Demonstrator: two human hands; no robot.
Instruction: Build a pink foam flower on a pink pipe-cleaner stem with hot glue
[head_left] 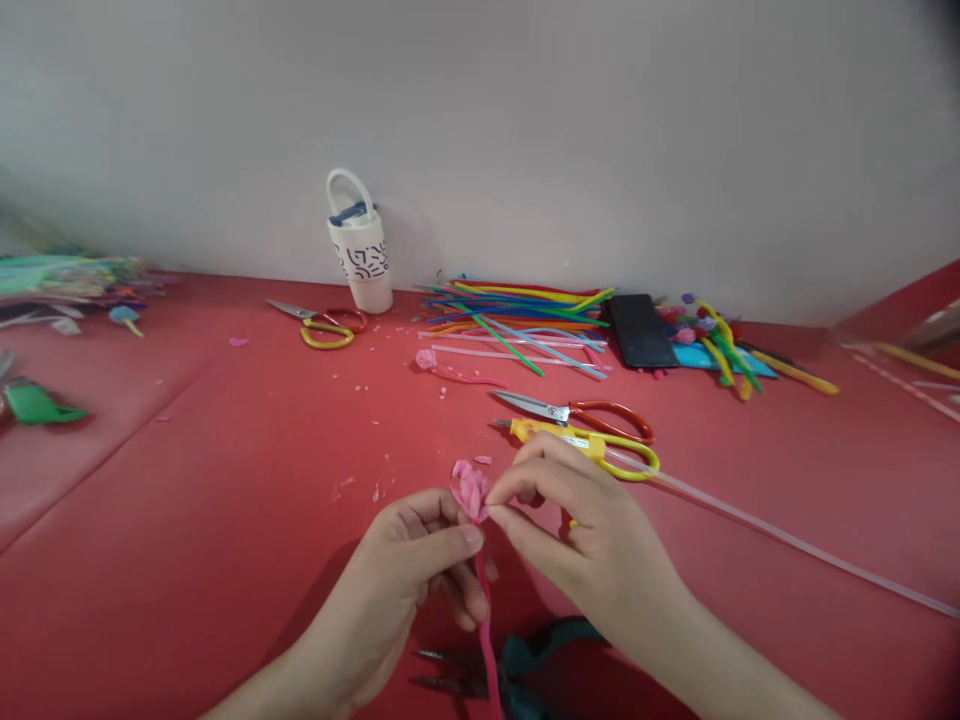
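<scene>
A small pink craft flower (470, 490) with ruffled petals stands upright on a long pink stem (488, 650) that hangs down toward me. My left hand (420, 565) pinches the stem just below the bloom between thumb and fingers. From the right, my right hand (577, 515) reaches in with thumb and forefinger pressed together at the flower's edge, on a petal. Partly hidden under my right hand are teal-handled pliers (525, 660) with their jaws apart. Just beyond that hand lies a yellow glue gun (547, 430) with a long clear glue stick (787, 535) trailing right.
Red-handled scissors (555, 408) lie behind the glue gun. Another pink flower (426, 358) is near a pile of coloured pipe cleaners (517, 310). Along the wall stand a white tumbler (364, 265), scissors (322, 325) and a black phone (643, 332). Pink scraps dot the red table (225, 470).
</scene>
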